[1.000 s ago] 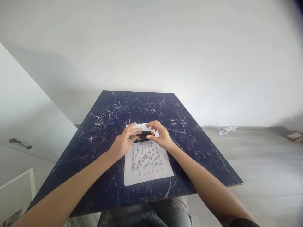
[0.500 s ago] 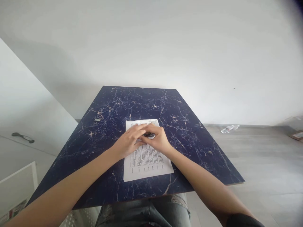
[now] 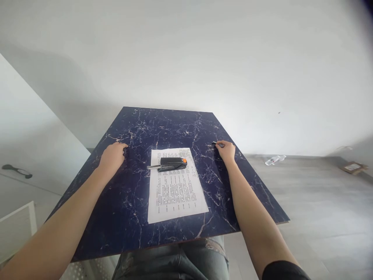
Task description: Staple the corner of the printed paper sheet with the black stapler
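Observation:
A black stapler (image 3: 172,163) with an orange patch lies on a printed sheet of paper (image 3: 177,202). A thin metal strip (image 3: 154,167) sticks out from its left end. Well left of the paper, my left hand (image 3: 113,155) is low on the table with its fingers curled together; what they hold, if anything, is hidden. To the right of the sheet, my right hand (image 3: 227,151) pinches a small dark piece (image 3: 218,144) with a pale tip, too small to name. Neither hand touches the stapler.
The dark blue marble-patterned table (image 3: 163,124) stands close to a white wall (image 3: 186,58). On the floor to the right lie a clear plastic bottle (image 3: 274,160) and a cardboard box (image 3: 353,167). A white cabinet with a dark handle (image 3: 17,171) is at the left.
My hands have come apart from over the stapler, left to the left and right to the right. The stapler now lies uncovered on the paper. A small pale piece at the table's left is now hidden.

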A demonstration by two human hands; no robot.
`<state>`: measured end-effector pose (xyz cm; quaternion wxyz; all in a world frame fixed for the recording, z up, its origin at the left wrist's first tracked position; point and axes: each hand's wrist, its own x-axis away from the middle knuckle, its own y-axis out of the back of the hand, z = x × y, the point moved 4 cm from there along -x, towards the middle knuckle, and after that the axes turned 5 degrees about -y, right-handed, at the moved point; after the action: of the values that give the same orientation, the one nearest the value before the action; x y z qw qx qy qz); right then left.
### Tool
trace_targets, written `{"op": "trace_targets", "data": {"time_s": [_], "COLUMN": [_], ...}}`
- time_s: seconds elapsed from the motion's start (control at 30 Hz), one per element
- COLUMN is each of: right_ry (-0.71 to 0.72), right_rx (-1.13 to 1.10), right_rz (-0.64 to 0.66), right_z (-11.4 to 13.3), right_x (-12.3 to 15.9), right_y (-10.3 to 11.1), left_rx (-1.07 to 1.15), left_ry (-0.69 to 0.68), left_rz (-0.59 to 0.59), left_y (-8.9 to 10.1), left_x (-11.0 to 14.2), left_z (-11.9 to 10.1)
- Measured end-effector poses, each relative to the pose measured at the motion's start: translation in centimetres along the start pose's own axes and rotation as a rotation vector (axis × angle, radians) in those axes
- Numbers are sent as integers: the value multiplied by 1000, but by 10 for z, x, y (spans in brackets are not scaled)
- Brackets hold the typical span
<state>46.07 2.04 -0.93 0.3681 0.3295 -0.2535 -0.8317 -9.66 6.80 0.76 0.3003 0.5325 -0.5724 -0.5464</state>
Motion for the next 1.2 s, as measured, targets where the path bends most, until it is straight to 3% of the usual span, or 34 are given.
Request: {"op": "trace_targets", "data": {"time_s": [0.13,0.27,0.47,0.57,0.63,0.9,1.2], "right_ry": [48,161,525,574,588,571,605], "right_rx": [30,7,-125,-146,-144,-119,-123], "right_rz": [-76,-66,86,94,113,149,249], "right_z": [13,47,111,120,120,112,117], "right_x": [5,24,73,84,85,81,87], "right_y": [6,7,-10,-14,-16,-20,-27], "left_rx": [-117,-36,525,830,895,613,279], "left_ry": [5,-14,-145,-174,-218,-381,-502], "left_rz": [57,-9,-200,-139,-56,150,167], "left_y": [3,4,11,14,14,8,2], "left_x": [-1,-3,6,12,16,32,37], "left_z": [-5,-13,-58,-77,-85,-109,-121]}}
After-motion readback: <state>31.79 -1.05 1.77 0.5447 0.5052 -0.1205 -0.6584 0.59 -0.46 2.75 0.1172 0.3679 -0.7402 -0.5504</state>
